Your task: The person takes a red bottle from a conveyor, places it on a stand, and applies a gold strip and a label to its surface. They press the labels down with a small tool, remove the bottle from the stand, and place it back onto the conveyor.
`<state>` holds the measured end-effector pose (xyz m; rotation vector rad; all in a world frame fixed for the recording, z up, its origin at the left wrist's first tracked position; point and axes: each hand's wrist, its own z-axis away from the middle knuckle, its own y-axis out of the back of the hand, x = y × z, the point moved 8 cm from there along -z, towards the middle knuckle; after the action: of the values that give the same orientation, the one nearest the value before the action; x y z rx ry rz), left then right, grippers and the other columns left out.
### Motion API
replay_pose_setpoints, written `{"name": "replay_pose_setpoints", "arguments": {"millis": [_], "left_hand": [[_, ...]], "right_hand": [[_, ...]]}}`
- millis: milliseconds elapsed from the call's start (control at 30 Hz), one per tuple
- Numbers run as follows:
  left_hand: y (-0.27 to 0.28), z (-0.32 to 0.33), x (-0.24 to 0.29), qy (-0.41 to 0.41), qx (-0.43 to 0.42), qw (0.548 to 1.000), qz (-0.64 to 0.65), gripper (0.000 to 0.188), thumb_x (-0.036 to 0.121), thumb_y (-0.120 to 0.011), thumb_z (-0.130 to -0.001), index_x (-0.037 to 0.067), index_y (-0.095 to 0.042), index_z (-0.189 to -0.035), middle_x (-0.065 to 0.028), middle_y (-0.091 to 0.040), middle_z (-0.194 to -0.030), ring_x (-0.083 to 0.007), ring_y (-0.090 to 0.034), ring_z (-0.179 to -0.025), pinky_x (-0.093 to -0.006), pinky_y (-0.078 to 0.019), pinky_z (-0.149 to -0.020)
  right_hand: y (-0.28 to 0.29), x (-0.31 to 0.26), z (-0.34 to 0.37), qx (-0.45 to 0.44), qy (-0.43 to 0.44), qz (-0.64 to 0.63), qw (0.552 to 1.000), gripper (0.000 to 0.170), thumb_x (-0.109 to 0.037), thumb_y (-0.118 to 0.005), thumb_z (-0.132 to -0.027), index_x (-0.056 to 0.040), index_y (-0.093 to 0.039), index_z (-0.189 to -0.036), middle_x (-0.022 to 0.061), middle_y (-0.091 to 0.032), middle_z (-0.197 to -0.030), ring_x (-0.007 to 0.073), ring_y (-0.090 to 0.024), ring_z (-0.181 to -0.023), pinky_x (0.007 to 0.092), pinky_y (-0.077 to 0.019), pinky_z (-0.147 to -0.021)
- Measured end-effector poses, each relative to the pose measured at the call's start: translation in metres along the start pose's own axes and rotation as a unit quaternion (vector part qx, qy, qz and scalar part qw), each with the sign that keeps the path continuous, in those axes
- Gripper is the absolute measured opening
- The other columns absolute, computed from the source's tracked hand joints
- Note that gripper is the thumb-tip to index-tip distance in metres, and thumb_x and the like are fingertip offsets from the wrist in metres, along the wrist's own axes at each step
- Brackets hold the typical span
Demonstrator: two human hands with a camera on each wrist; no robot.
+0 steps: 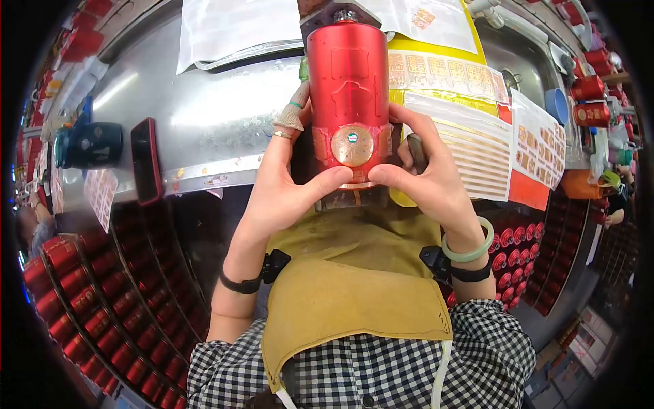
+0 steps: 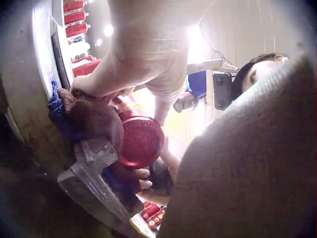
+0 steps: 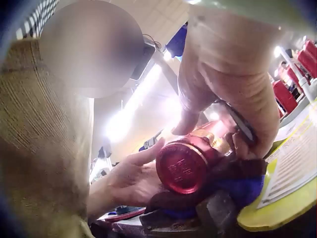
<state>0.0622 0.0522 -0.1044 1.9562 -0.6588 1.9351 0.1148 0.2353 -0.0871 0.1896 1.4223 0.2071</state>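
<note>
A glossy red bottle [image 1: 349, 82] with a metal cap lies in front of the apron, its base toward the person. Near that base sits a round gold label [image 1: 354, 146] with a green centre. The left hand [image 1: 276, 170] holds the bottle's left side, thumb on the label's lower edge; a fabric finger cover is on one finger. Gripping the opposite side, the right hand [image 1: 432, 160] sets its thumb by the label too, while its curled fingers keep a dark flat tool [image 1: 417, 153]. Below the bottle's base [image 2: 142, 143] are brown-and-blue cloth [image 2: 91, 119] and a metal bracket [image 2: 91, 171].
Sheets of gold stickers [image 1: 446, 71] and a striped sheet [image 1: 456, 150] lie to the right. On the left stand a phone [image 1: 146, 160] and a dark teal mug [image 1: 99, 144] on the metal worktop [image 1: 204, 123]. Crated red bottles [image 1: 102, 320] fill the lower left.
</note>
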Motion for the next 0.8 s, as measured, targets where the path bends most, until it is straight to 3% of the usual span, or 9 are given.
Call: {"name": "replay_pose_setpoints", "arguments": {"millis": [33,100,233,300,367,433,467,533,800], "left_hand": [[0.000,0.000,0.001,0.000,0.001,1.000,0.000,0.099,0.018,-0.083,-0.090,-0.001,-0.021,-0.165,-0.0226,-0.039,-0.163,-0.0295,-0.034,-0.154,-0.0437,-0.0243,-0.127],[0.000,-0.001,0.001,0.005,0.001,1.000,-0.005,0.103,0.018,-0.084,-0.088,-0.001,-0.020,-0.166,-0.0234,-0.037,-0.164,-0.0297,-0.034,-0.154,-0.0440,-0.0243,-0.127],[0.002,0.000,0.000,-0.006,0.000,1.000,-0.004,0.095,0.019,-0.079,-0.093,-0.002,-0.021,-0.165,-0.0231,-0.036,-0.165,-0.0301,-0.033,-0.155,-0.0440,-0.0239,-0.127],[0.006,-0.001,-0.008,0.027,0.015,0.995,0.097,0.082,0.021,-0.069,-0.101,-0.004,-0.023,-0.164,-0.0219,-0.035,-0.166,-0.0298,-0.032,-0.155,-0.0439,-0.0230,-0.127],[0.006,-0.001,-0.002,0.012,-0.002,0.996,0.085,0.073,0.023,-0.059,-0.107,-0.005,-0.024,-0.164,-0.0205,-0.034,-0.167,-0.0292,-0.031,-0.156,-0.0436,-0.0223,-0.127],[0.007,-0.003,-0.005,0.015,-0.008,0.995,0.103,0.072,0.025,-0.058,-0.108,-0.006,-0.024,-0.164,-0.0198,-0.033,-0.167,-0.0281,-0.031,-0.156,-0.0432,-0.0222,-0.127],[0.008,-0.002,-0.005,0.015,-0.007,0.995,0.102,0.072,0.025,-0.058,-0.108,-0.006,-0.024,-0.164,-0.0198,-0.033,-0.167,-0.0281,-0.031,-0.156,-0.0432,-0.0222,-0.127],[0.008,-0.001,-0.007,0.026,-0.007,0.995,0.097,0.076,0.022,-0.063,-0.105,-0.006,-0.023,-0.164,-0.0194,-0.033,-0.168,-0.0273,-0.030,-0.156,-0.0424,-0.0225,-0.127],[0.007,0.002,-0.005,0.026,-0.008,0.998,0.054,0.089,0.016,-0.075,-0.097,-0.006,-0.021,-0.164,-0.0208,-0.031,-0.169,-0.0287,-0.028,-0.158,-0.0429,-0.0215,-0.129]], "right_hand": [[-0.001,0.001,0.000,-0.001,0.000,0.000,1.000,0.079,-0.005,-0.084,-0.086,0.0025,-0.043,-0.152,0.0131,-0.053,-0.133,0.0218,-0.059,-0.123,0.0373,-0.0481,-0.106],[-0.001,0.004,0.001,0.018,-0.005,-0.102,0.995,0.081,-0.008,-0.088,-0.083,-0.0013,-0.049,-0.153,-0.0053,-0.048,-0.094,0.0043,-0.037,-0.073,0.0208,-0.0334,-0.065],[-0.003,-0.006,-0.002,-0.008,-0.015,-0.163,0.987,0.076,-0.011,-0.086,-0.087,-0.0016,-0.049,-0.153,-0.0069,-0.048,-0.083,0.0034,-0.038,-0.072,0.0204,-0.0327,-0.064],[-0.001,0.006,0.000,0.010,-0.049,-0.167,0.985,0.070,-0.015,-0.082,-0.092,-0.0013,-0.049,-0.153,-0.0083,-0.045,-0.077,0.0026,-0.039,-0.070,0.0207,-0.0326,-0.064],[0.002,0.007,0.000,0.012,-0.052,-0.089,0.995,0.066,-0.017,-0.079,-0.096,-0.0010,-0.049,-0.153,-0.0089,-0.043,-0.075,0.0023,-0.039,-0.068,0.0209,-0.0323,-0.064],[-0.001,0.005,-0.001,0.014,-0.070,-0.173,0.982,0.068,-0.008,-0.080,-0.091,0.0029,-0.047,-0.149,0.0119,-0.060,-0.129,0.0196,-0.060,-0.119,0.0358,-0.0493,-0.102],[-0.001,0.003,-0.001,0.013,-0.070,-0.173,0.982,0.068,-0.008,-0.080,-0.091,0.0029,-0.047,-0.149,0.0119,-0.060,-0.129,0.0196,-0.060,-0.119,0.0358,-0.0493,-0.102],[0.001,-0.003,-0.001,0.016,-0.061,-0.001,0.998,0.074,-0.014,-0.087,-0.085,0.0017,-0.050,-0.148,0.0131,-0.056,-0.130,0.0225,-0.057,-0.123,0.0378,-0.0471,-0.105],[-0.002,-0.008,-0.001,0.031,-0.027,-0.026,0.999,0.084,-0.018,-0.093,-0.078,0.0005,-0.051,-0.148,0.0148,-0.052,-0.131,0.0268,-0.055,-0.125,0.0399,-0.0449,-0.109]]}}
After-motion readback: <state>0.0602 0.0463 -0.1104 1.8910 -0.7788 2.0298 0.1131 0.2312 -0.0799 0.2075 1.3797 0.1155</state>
